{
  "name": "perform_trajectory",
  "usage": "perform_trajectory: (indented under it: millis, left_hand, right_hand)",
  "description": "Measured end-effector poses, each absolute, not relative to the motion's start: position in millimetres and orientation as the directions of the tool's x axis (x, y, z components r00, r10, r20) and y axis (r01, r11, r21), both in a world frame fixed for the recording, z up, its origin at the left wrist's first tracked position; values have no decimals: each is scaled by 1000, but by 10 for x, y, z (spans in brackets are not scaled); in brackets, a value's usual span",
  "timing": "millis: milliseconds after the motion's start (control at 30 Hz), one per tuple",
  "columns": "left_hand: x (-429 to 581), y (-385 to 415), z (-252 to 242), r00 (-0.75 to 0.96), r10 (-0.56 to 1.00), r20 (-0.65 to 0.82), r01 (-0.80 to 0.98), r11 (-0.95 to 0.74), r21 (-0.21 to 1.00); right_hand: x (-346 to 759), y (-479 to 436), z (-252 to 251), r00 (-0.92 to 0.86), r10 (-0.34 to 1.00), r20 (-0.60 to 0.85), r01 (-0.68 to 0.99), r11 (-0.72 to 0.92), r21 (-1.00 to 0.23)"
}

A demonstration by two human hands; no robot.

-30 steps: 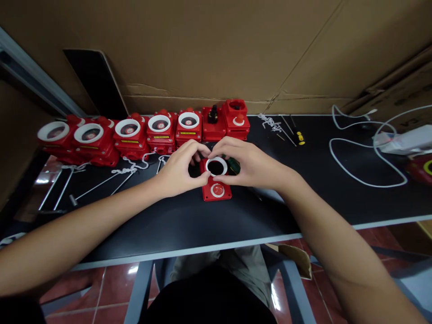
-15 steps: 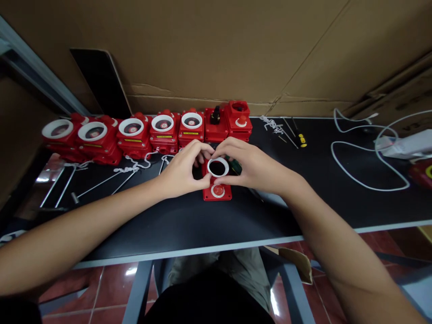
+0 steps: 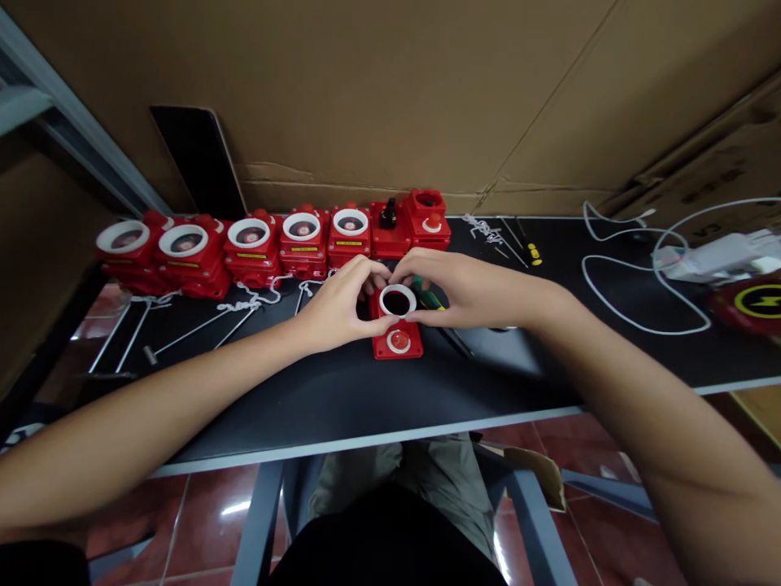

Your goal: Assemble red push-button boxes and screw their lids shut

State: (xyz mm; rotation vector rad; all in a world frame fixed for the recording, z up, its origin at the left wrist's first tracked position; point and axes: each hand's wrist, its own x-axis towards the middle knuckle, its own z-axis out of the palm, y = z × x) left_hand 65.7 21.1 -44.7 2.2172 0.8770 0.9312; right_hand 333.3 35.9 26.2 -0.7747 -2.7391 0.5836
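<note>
A red housing cover (image 3: 379, 348) lies on the table in front of me, with a white ring (image 3: 398, 287) around its dark round opening. Below the opening is a red button (image 3: 399, 339) with a pale collar. My left hand (image 3: 342, 309) curves around the ring's left side, thumb at the near rim and fingers at the far side. From the right, my right hand (image 3: 476, 289) grips the same ring, its thumb along the near right rim. Both hands are closed on it; some fingertips are hidden. A green-and-yellow handled tool (image 3: 432, 299) lies partly under my right hand.
Several red units (image 3: 250, 252) with white rings stand in a row at the back left. Metal rods with white string (image 3: 253, 303) lie before them. A yellow-handled screwdriver (image 3: 534, 255) and a white cable (image 3: 647, 325) are to the right. Cardboard (image 3: 378, 98) stands behind.
My view has shifted slightly. Both hands remain around the white ring; the left thumb now reaches farther right along its near rim, and the right hand has turned a little.
</note>
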Motion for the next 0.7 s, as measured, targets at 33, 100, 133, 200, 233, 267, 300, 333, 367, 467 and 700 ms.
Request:
perform_trajectory:
  millis: [33,100,133,200,233,267,300,333,367,467,700]
  left_hand:
    - [659,214,-449,540,748,385,348,-615,707]
    - [662,217,-452,537,754,380,352,-609,711]
    - [663,218,-453,536,754,380,352,-609,711]
    - [664,217,-453,538,751,384,351,-613,708]
    - [664,215,-452,539,748,387,352,-617,704]
    - [663,213,-450,540,746,391,352,-621,700]
    - [661,210,-448,541,743,394,353,-625,696]
    - [659,206,-446,543,741,396,356,-630,690]
    - [658,203,-444,545,737,400,359,-636,684]
    - [654,189,-436,554,723,414,365,-658,659]
    - [662,163,-402,559,718,416,373,-665,647]
  right_hand:
    - [3340,361,222,-828,540,151,432,786,-441]
    - [3351,350,107,-809,532,250,390,804,-448]
    - [3355,340,41,-796,523,304,367,818,-443]
    - [3358,316,-84,-775,492,397,333,851,-406]
    - [3358,305,-134,-770,473,429,321,868,-379]
    - [3358,295,-170,-767,455,452,314,881,-354]
    - [3358,287,-193,-766,441,468,309,891,-333]
    - [3359,282,-203,-764,433,478,308,896,-320]
    - [3361,279,-202,-763,430,483,308,898,-313]
    - [3374,272,-166,-769,439,466,319,894,-315]
    - [3385,251,-134,-771,448,453,325,888,-325]
